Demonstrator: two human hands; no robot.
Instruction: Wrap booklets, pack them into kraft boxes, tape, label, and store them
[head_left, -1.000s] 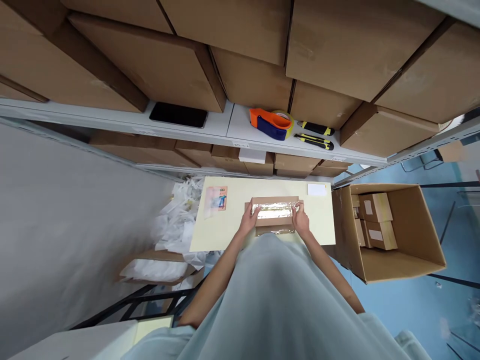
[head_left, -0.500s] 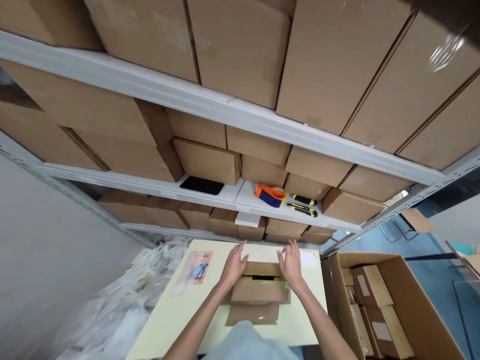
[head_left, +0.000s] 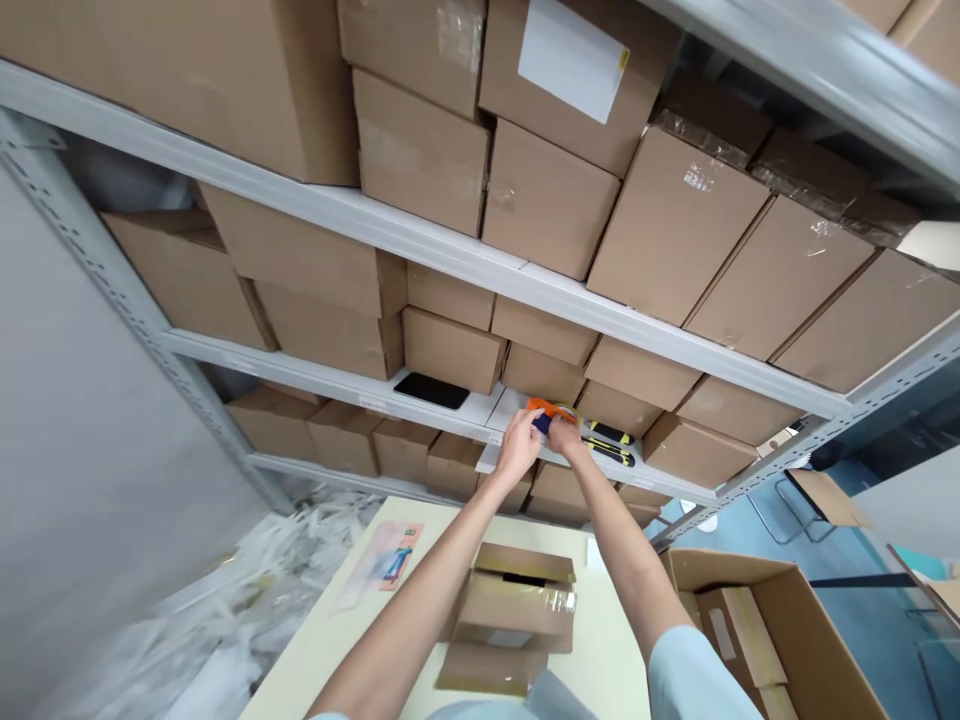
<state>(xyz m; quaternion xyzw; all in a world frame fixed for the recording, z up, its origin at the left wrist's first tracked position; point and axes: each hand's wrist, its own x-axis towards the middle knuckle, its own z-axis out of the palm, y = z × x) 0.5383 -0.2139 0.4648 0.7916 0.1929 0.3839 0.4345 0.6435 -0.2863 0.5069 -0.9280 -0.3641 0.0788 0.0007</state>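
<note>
Both arms stretch forward to the shelf, where an orange and dark-blue tape dispenser [head_left: 541, 421] lies partly covered by my hands. My left hand [head_left: 519, 443] is closed on its left end, fingers bent against the blue part. My right hand [head_left: 564, 436] is closed round its right side, its fingertips partly hidden. Nearer to me, a small cardboard box [head_left: 517, 605] stands on the cream table [head_left: 337, 650], its flaps partly raised around a dark gap, with clear tape on its right edge.
Yellow-black utility knives [head_left: 611, 452] lie right of the dispenser; a black tablet-like slab [head_left: 432, 391] lies to its left. Cardboard boxes fill the shelves. A large open carton [head_left: 817, 640] with smaller boxes stands at right. An orange printed sheet [head_left: 401, 553] is on the table; white packing scraps [head_left: 247, 590] lie left.
My hands have moved from above the small box, forward and up to the shelf, and closed on the tape dispenser. The head view has shifted, showing more of the upper shelf.
</note>
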